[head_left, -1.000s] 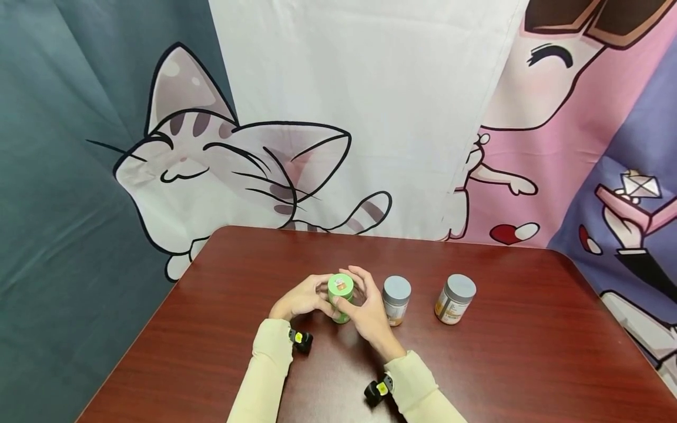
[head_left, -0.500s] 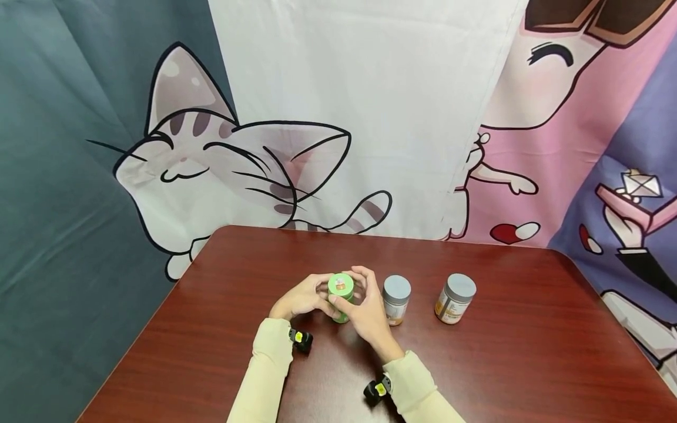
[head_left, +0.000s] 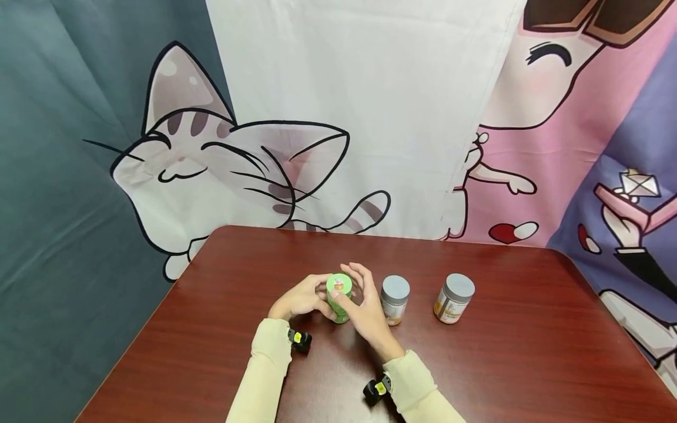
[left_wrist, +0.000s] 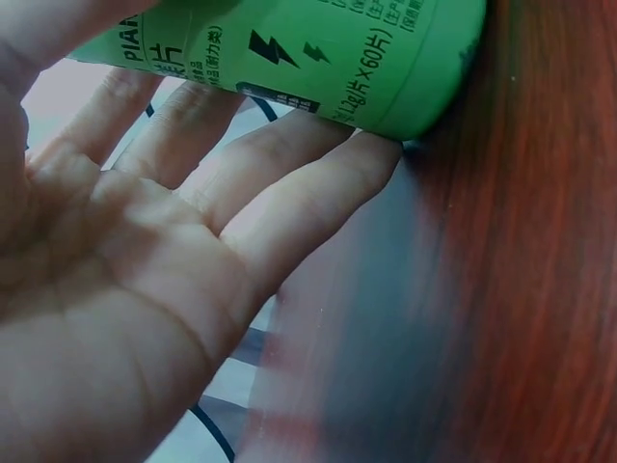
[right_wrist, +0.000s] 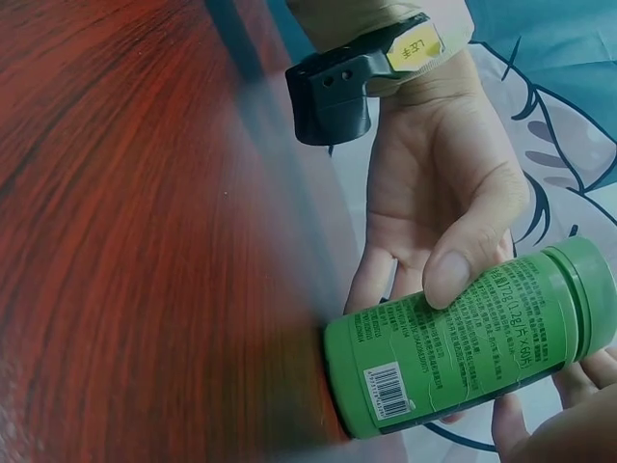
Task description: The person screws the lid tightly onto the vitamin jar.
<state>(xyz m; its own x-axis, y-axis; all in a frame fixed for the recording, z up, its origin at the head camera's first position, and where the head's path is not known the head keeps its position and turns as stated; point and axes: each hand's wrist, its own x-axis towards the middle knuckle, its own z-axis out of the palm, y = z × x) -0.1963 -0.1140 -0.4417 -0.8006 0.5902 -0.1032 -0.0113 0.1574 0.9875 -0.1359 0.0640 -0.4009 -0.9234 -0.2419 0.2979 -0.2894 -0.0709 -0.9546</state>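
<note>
A green pill bottle (head_left: 341, 314) with a light green lid (head_left: 339, 282) stands upright on the table between both hands. My left hand (head_left: 302, 298) grips its body from the left; in the left wrist view the fingers of that hand (left_wrist: 125, 299) lie along the printed label. From the right, my right hand (head_left: 369, 311) holds the lid, thumb at its front edge and fingers curving round behind. The right wrist view shows the bottle (right_wrist: 453, 342) with a barcode near its base and the left thumb pressed on the label. Part of the right fingers is hidden.
A grey-lidded jar (head_left: 394, 299) stands just right of my right hand, and a second grey-lidded jar (head_left: 453, 298) farther right. The dark red wooden table (head_left: 529, 341) ends at a cartoon-printed cloth (head_left: 328, 76) behind. Black cameras (head_left: 374, 390) are strapped to both wrists.
My right thumb has shifted up onto the lid's front edge and the right fingers reach slightly farther back. The left hand and the bottle stay in place.
</note>
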